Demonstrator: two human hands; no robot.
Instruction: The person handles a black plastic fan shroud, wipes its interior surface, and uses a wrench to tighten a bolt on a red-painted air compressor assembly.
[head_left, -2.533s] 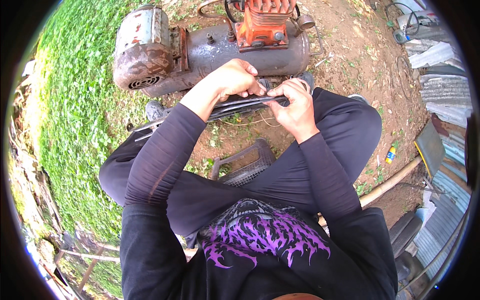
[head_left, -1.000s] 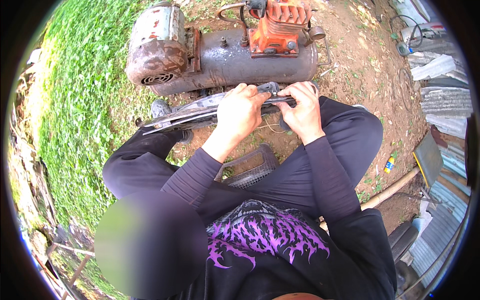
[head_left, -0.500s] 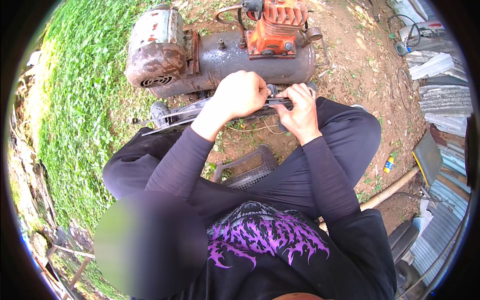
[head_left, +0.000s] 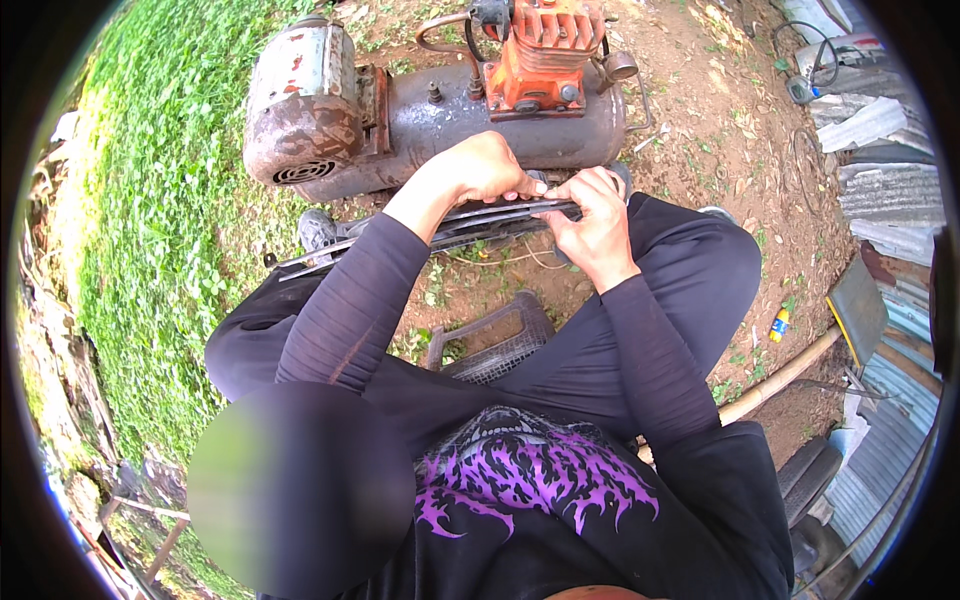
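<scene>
A bundle of long dark metal bars [head_left: 490, 217] lies at a slant across my lap. My left hand [head_left: 470, 175] is over it from above, fingers curled and pinched at its upper edge near a small fitting; what the fingertips hold is too small to name. Just to the right, my right hand [head_left: 590, 225] grips that same piece, thumb below and fingers on top. Both hands are close together. Beyond them lies a worn air compressor, with a rusty motor [head_left: 300, 110], grey tank [head_left: 430, 135] and orange pump head [head_left: 535, 75].
Under my crossed legs is a dark plastic mesh seat or crate [head_left: 500, 345]. Grass [head_left: 140, 250] covers the left side, dirt the right. At the right edge are corrugated sheets [head_left: 890, 190], a bamboo pole [head_left: 785, 375], a yellow-blue bottle [head_left: 780, 322] and tyres [head_left: 800, 475].
My left hand dropped lower around a second ago, then rose, and its forearm has swung upward again with the fingers staying at the bars. My right hand has barely moved.
</scene>
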